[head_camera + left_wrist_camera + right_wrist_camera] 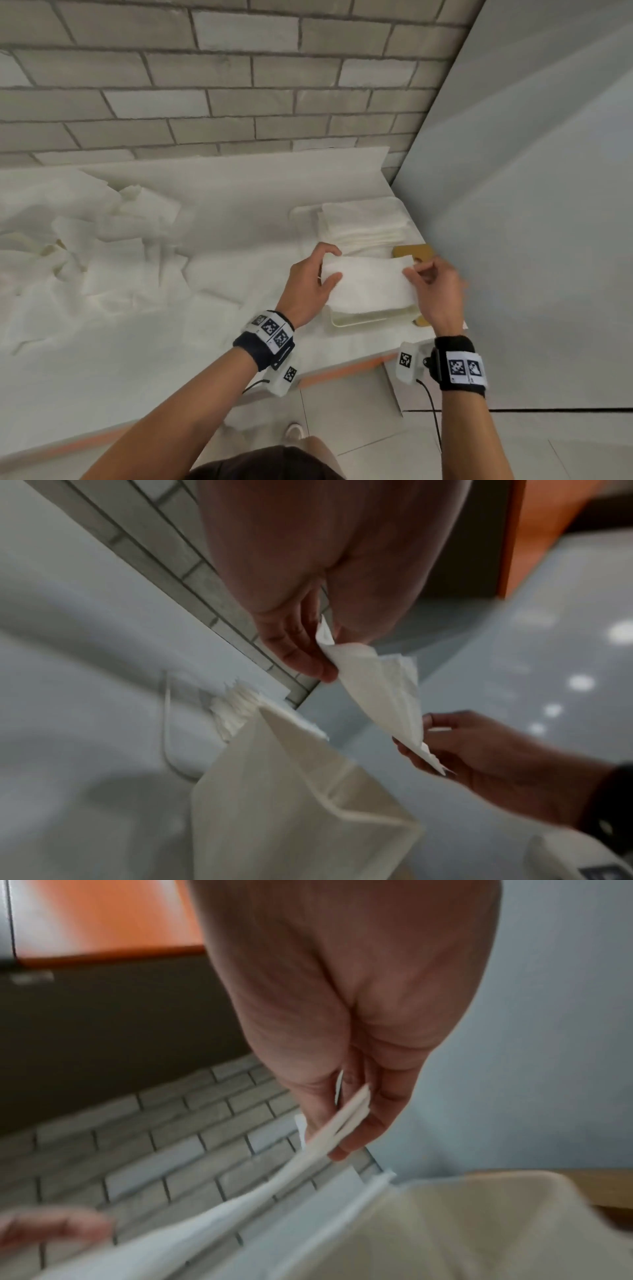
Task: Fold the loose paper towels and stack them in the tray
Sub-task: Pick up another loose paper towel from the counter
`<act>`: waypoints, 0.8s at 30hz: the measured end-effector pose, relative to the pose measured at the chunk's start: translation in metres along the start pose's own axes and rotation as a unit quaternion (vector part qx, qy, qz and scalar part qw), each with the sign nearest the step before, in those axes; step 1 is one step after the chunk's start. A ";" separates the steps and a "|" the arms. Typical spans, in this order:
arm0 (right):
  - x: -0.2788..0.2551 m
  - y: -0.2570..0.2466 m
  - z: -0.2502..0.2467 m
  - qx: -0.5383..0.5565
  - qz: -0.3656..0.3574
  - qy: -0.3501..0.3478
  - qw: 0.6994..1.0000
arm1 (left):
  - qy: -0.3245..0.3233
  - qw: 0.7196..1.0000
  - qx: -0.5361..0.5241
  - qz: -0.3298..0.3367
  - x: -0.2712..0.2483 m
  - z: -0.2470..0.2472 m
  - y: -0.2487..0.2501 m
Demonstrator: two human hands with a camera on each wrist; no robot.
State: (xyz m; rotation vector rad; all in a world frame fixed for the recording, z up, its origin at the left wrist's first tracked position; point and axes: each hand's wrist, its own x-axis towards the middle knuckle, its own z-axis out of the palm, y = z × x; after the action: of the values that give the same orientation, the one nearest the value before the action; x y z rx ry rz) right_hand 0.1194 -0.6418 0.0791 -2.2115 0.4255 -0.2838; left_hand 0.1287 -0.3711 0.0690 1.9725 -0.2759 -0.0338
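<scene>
A folded white paper towel [368, 284] hangs in the air over the cream tray [359, 320] at the table's right end. My left hand [317, 274] pinches its left end and my right hand [428, 284] pinches its right end. The left wrist view shows the same folded towel [383, 691] stretched between my left hand [308, 658] and my right hand [431, 739], above the tray [291, 804]. In the right wrist view my right hand [346, 1123] pinches the towel's layered edge [335, 1131]. A stack of folded towels [363, 226] lies just beyond the tray.
A heap of loose crumpled paper towels [85, 240] covers the left half of the white table [219, 329]. A tan wooden piece [412, 251] sits beside the tray. A brick wall [239, 85] runs behind, and a grey panel [531, 205] closes the right side.
</scene>
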 end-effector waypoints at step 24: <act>-0.084 -0.091 0.111 -0.023 -0.209 0.015 0.977 | 0.017 0.899 0.298 -0.319 -0.072 -0.136 -0.161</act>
State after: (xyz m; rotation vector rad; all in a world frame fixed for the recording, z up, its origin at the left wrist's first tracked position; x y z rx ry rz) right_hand 0.0986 -0.4769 0.0769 -2.3318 -0.0244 -0.5365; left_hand 0.1076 -0.1723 -0.0286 2.5922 0.4552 -0.3761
